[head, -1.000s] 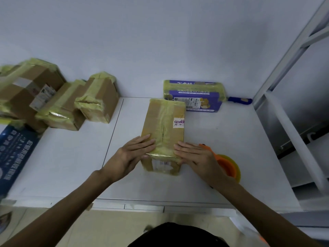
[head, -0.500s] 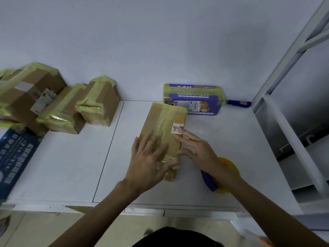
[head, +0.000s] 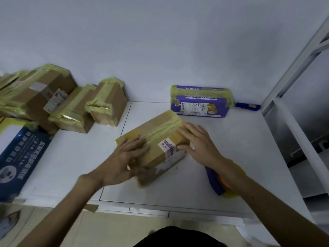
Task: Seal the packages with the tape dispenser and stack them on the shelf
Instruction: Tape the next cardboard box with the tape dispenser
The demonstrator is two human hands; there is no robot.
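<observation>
A white table [head: 231, 148] runs under a plain wall, with a pale metal shelf frame [head: 292, 72] rising on the right. A blue printed panel [head: 23, 157] lies at the left edge.

Three brown cardboard boxes sit in a row at the far left, all closed and banded with yellowish tape, so nothing inside them shows. The large box [head: 35, 97] is furthest left, the middle box [head: 74, 111] touches it, and the small box [head: 108, 102] touches that. More taped shapes at the very left edge are too blurred to count.

One brown package [head: 160, 134] lies mid-table, turned at a diagonal, closed, with a tape strip along its top and a label [head: 168, 147] over its near-right edge. One purple box [head: 201, 102], also taped shut, stands against the wall beyond it, apart from it.

The left hand [head: 124, 157] lies on the near-left end of the brown package, fingers spread and fairly straight across the top, thumb down along the near side; it is motion-blurred. The right hand [head: 201, 141] rests at the far-right end, fingers extended over the corner, thumb against the side face. Neither hand closes around anything.

One tape dispenser [head: 215, 180], blue, orange and yellow, lies on the table near right, partly under the right forearm and apart from the package. A small blue-handled object [head: 247, 106] lies just right of the purple box.
</observation>
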